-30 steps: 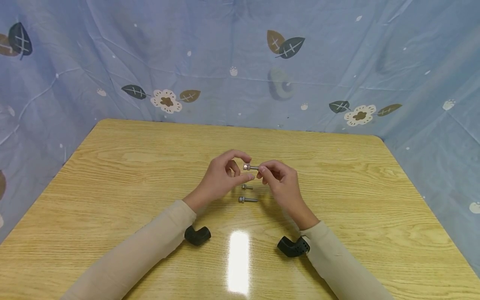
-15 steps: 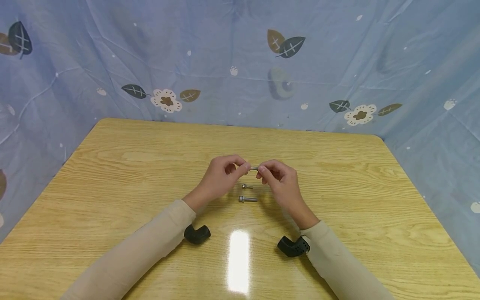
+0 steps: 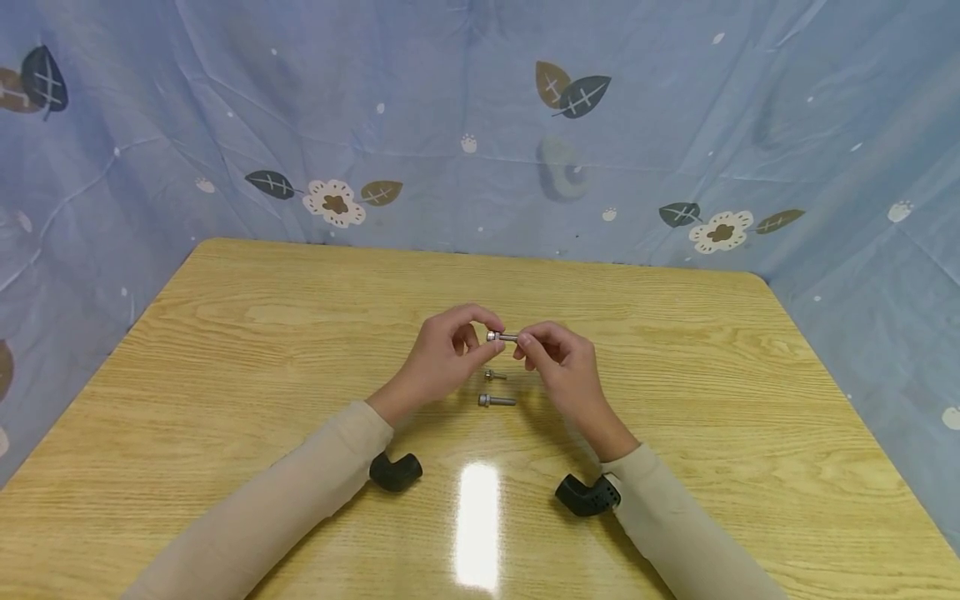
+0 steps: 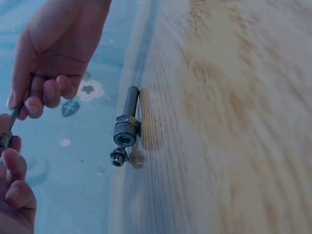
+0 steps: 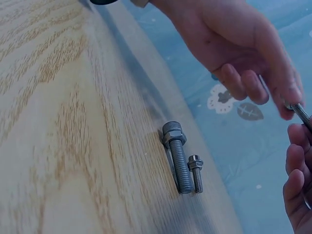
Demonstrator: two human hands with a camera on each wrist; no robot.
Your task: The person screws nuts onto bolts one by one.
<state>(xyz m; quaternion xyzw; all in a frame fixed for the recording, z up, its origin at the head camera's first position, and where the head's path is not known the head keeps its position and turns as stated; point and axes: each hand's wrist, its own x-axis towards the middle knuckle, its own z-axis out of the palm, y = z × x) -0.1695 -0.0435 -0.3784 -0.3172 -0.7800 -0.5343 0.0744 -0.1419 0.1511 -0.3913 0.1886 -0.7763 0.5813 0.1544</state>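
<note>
Above the table, my right hand [image 3: 561, 363] pinches the shank end of a metal socket-head bolt [image 3: 507, 337]. My left hand [image 3: 441, 350] holds the bolt's head end between thumb and index fingertip, with part of the head showing. The held bolt lies level, head to the left. Below the hands, a small bolt with a nut [image 5: 196, 173] and a larger socket-head bolt with a nut [image 5: 177, 156] lie side by side on the table. In the left wrist view, the larger bolt [image 4: 126, 119] shows its hex socket.
The wood-grain table [image 3: 262, 333] reaches back to a blue patterned curtain [image 3: 450, 108]. Black curved pieces [image 3: 395, 472] sit at both sleeve cuffs. A bright light reflection lies on the table's near part.
My left thumb and index finger come together over the bolt's head, then part slightly so the head shows again. The right hand and the bolts on the table stay put.
</note>
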